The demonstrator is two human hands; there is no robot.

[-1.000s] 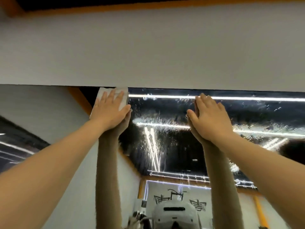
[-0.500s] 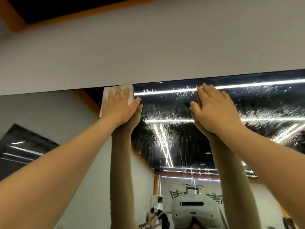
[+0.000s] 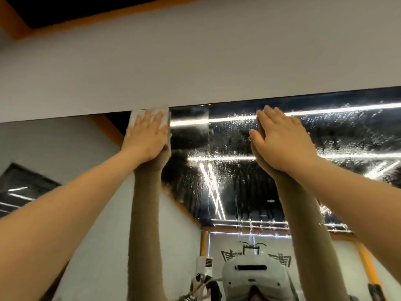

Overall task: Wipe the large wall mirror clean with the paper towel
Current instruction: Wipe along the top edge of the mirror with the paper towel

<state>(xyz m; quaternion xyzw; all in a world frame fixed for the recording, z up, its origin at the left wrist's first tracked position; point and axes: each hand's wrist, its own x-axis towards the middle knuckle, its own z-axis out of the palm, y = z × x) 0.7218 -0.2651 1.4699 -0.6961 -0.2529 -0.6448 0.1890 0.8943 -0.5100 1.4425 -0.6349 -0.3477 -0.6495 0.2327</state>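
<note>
Pressing a white paper towel (image 3: pixel 149 118) flat against the mirror (image 3: pixel 227 170), the left hand (image 3: pixel 145 137) has its fingers straight over the sheet, right at the mirror's top edge where it meets the grey wall (image 3: pixel 195 61). The right hand (image 3: pixel 282 142) lies flat on the mirror too, fingers straight and holding nothing, near the same top edge. Water droplets (image 3: pixel 238 148) cover the mirror between and below the hands.

A plain pale grey wall (image 3: pixel 195 61) fills the upper view. Above it runs an orange trim band (image 3: pixel 121 14) bordering a black ceiling recess (image 3: pixel 76 7) at the top left corner. Long white strip lights (image 3: pixel 303 112) glow as bright reflected lines.
</note>
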